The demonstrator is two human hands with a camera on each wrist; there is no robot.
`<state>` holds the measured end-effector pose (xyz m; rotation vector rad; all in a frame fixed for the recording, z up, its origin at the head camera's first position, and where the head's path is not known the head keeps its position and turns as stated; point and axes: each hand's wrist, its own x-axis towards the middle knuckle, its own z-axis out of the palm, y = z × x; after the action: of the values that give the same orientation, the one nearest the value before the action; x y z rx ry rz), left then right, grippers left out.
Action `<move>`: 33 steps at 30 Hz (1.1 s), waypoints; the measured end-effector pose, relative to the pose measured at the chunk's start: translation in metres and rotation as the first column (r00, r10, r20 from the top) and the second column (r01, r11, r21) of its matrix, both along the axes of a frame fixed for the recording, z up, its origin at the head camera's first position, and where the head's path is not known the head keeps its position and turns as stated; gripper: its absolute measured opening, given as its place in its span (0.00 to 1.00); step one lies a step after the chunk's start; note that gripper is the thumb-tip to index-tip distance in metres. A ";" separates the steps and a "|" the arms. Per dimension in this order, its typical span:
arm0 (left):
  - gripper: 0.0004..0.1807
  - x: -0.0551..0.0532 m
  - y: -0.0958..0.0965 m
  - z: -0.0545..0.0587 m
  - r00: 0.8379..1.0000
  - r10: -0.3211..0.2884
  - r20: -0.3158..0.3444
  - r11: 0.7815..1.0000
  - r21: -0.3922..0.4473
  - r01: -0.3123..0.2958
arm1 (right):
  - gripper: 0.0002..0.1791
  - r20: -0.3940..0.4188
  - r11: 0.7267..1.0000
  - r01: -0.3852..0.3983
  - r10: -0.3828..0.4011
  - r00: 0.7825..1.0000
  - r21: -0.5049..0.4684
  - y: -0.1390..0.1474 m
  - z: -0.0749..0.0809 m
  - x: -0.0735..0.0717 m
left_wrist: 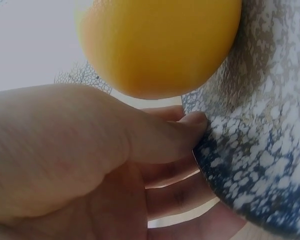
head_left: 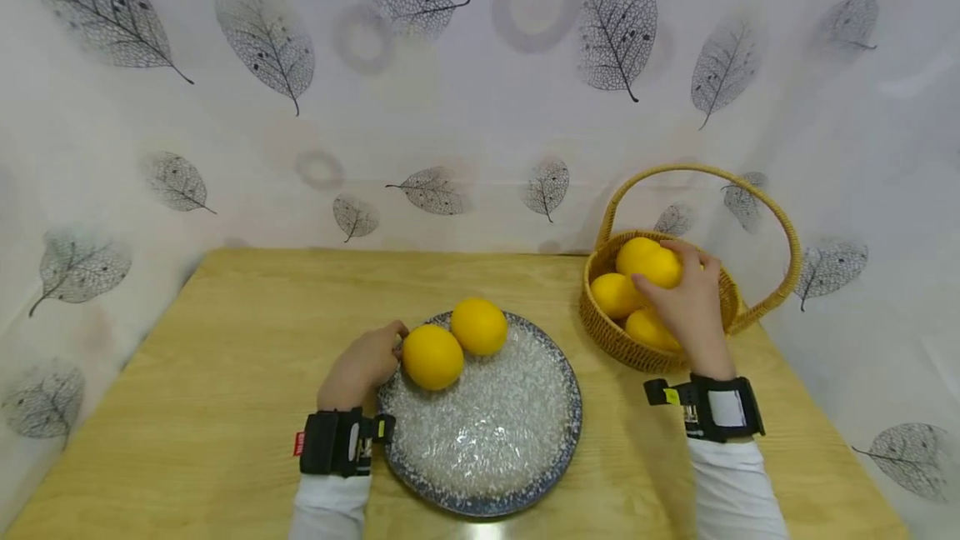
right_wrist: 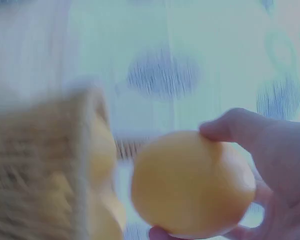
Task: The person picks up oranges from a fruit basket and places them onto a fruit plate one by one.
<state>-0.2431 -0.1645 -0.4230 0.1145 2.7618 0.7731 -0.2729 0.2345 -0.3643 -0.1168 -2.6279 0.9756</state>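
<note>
Held fruit (head_left: 662, 267): round, smooth, yellow-orange; at the mouth of the wicker basket (head_left: 617, 347), more like it inside. My right hand (head_left: 690, 300) has thumb and fingers curled round it. My left hand (head_left: 365, 367) pinches the rim of a glossy, speckled, blue-edged plate (head_left: 491, 440), which bears two matching fruits (head_left: 433, 357). Surface: pale wood-grain table (head_left: 225, 357). Behind: whitish leaf-printed sheet (head_left: 480, 123). Red tag (head_left: 299, 443) on my left wrist strap (head_left: 330, 442); lettering too small to read.
</note>
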 end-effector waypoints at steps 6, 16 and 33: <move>0.21 -0.002 -0.001 0.003 1.000 -0.016 0.001 1.000 0.000 0.016 | 0.37 0.056 0.975 -0.220 0.220 0.974 -0.007 -0.045 -0.008 0.014; 0.21 0.000 -0.006 0.000 1.000 -0.021 0.008 0.999 0.046 0.021 | 0.41 0.222 0.884 -0.461 0.435 0.873 0.082 -0.093 -0.035 0.023; 0.18 0.004 -0.002 0.002 1.000 -0.007 -0.026 0.999 0.034 0.008 | 0.40 0.275 0.881 -0.464 0.425 0.862 0.095 -0.106 -0.053 0.025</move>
<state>-0.2392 -0.1666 -0.4209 0.1420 2.7717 0.8228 -0.2481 0.1283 -0.4169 0.4627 -3.0282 0.9290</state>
